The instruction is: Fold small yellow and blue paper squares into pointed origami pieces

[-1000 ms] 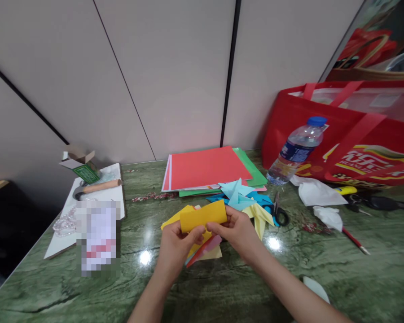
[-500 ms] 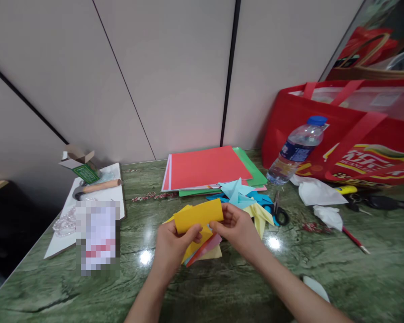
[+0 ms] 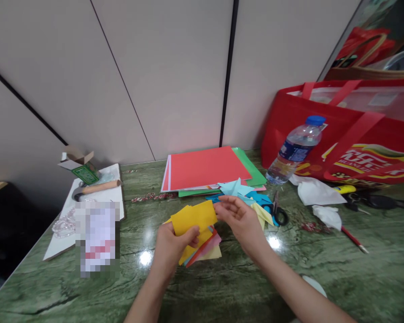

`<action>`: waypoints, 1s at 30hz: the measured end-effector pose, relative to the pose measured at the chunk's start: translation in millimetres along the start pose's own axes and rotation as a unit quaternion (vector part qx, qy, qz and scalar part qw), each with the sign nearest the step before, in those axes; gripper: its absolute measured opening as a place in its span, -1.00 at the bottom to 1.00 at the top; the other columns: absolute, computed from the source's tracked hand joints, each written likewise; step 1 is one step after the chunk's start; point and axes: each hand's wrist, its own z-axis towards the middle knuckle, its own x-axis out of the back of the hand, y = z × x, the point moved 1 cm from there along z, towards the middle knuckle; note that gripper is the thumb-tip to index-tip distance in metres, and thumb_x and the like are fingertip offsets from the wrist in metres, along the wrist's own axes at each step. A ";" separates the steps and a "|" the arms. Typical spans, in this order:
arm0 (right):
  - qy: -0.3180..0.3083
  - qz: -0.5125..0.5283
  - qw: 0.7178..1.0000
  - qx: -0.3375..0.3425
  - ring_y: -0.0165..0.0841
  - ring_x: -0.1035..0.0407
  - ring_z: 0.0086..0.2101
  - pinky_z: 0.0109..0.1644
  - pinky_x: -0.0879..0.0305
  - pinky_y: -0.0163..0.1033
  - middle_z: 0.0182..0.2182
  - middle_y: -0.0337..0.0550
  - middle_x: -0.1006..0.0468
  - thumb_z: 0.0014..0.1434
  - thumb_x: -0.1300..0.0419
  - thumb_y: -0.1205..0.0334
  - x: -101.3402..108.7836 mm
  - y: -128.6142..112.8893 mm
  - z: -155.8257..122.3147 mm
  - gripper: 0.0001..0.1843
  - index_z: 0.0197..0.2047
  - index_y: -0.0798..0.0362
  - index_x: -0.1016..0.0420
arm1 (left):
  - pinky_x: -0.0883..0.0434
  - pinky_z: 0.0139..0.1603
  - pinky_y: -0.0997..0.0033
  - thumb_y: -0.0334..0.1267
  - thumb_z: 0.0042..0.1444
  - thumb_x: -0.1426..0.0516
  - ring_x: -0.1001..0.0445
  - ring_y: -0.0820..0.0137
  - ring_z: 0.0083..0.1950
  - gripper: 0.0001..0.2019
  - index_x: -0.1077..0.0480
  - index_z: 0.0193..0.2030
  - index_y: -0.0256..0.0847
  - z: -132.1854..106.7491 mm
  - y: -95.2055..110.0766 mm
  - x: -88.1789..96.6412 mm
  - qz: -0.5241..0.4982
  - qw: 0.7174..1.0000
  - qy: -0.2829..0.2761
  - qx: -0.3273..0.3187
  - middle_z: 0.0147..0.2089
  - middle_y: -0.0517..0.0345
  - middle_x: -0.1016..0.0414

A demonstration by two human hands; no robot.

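Yellow paper (image 3: 192,216) is just below ctr of frame, up off the green table (image 3: 128,287), a small oblong w/ its broad face to the camera. Long axis runs approx L–R across the frame, tilted a bit: R end higher, pointing up-R twd the blue star (image 3: 237,187), L end lower, pointing down-L. L hand (image 3: 170,246) is clamped on the L end & lower edge, thumb across the front, fingers mostly hidden behind. R hand (image 3: 240,222) is at the R end, fingers half curled, tips right by the short edge; can't tell if they touch it or grip anything. Hands are apart, paper btwn them. Under/behind it, a fan of small sheets (image 3: 212,248) in yellow, orange, pink & cream sticks out below, lower ctr. Red sheets (image 3: 205,168) lie flat above, mid-frame, w/ green ones (image 3: 252,169) poking out R. Scissors (image 3: 281,216) are R of the R hand, next to a pale yellow folded piece (image 3: 264,216). Bottle (image 3: 294,150) stands upper R, in front of the red bag (image 3: 357,119). Far L: box (image 3: 85,172) & wood-handled tool (image 3: 101,186) on a white board (image 3: 116,172), beads (image 3: 64,223) nearby.
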 end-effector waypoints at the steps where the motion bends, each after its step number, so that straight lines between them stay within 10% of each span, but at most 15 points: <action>1: -0.002 -0.003 1.000 -0.007 -0.32 -0.44 -0.36 -0.27 -0.42 -0.20 -0.33 -0.11 -0.52 -0.23 -0.36 0.07 -0.5 0.5 -0.4 -0.52 -0.23 0.08 -0.36 | -0.36 -0.61 0.52 -0.33 -0.24 -0.26 -0.39 0.45 -0.67 -0.87 -0.44 -0.59 -0.36 -0.6 -0.6 -2.4 -0.002 1.000 -0.014 0.007 -0.69 0.14 -0.47; 6: -0.042 0.003 0.997 -0.060 -0.23 -0.45 -0.27 -0.20 -0.40 -0.13 -0.24 -0.06 -0.52 -0.32 -0.41 0.19 -2.0 4.0 -3.1 -0.32 -0.07 0.05 -0.29 | -0.37 -0.60 0.53 -0.35 -0.28 -0.27 -0.39 0.45 -0.66 -0.89 -0.45 -0.58 -0.36 -2.3 -1.6 -8.6 -0.018 0.999 -0.051 0.007 -0.67 0.14 -0.49; 11: -0.111 -0.009 0.992 -0.060 -0.24 -0.46 -0.32 -0.27 -0.39 -0.18 -0.39 -0.15 -0.57 -0.22 -0.36 0.22 -4.3 6.1 -6.7 -0.60 -0.26 0.06 -0.40 | -0.41 -0.54 0.52 -0.38 -0.28 -0.26 -0.44 0.44 -0.61 -0.86 -0.44 -0.49 -0.33 -0.8 -2.1 -5.2 -0.039 0.999 -0.021 -0.001 -0.64 0.17 -0.51; 25: -0.046 -0.018 0.999 -0.021 -0.27 -0.46 -0.35 -0.35 -0.39 -0.24 -0.34 -0.11 -0.59 -0.19 -0.34 0.17 2.6 -0.6 -2.0 -0.68 -0.34 0.09 -0.42 | -0.40 -0.45 0.52 -0.38 -0.22 -0.23 -0.44 0.50 -0.56 -0.82 -0.37 -0.39 -0.30 10.2 1.6 13.5 -0.145 0.976 0.125 -0.100 -0.58 0.26 -0.44; 30: -0.049 -0.012 0.999 -0.018 -0.29 -0.45 -0.36 -0.41 -0.39 -0.28 -0.34 -0.13 -0.58 -0.15 -0.32 0.15 -0.9 -4.0 -4.7 -0.69 -0.31 0.08 -0.42 | -0.41 -0.52 0.44 -0.18 -0.12 -0.21 -0.45 0.43 -0.56 -0.76 -0.40 -0.36 -0.33 9.5 0.1 8.9 -0.169 0.985 0.022 -0.033 -0.51 0.15 -0.48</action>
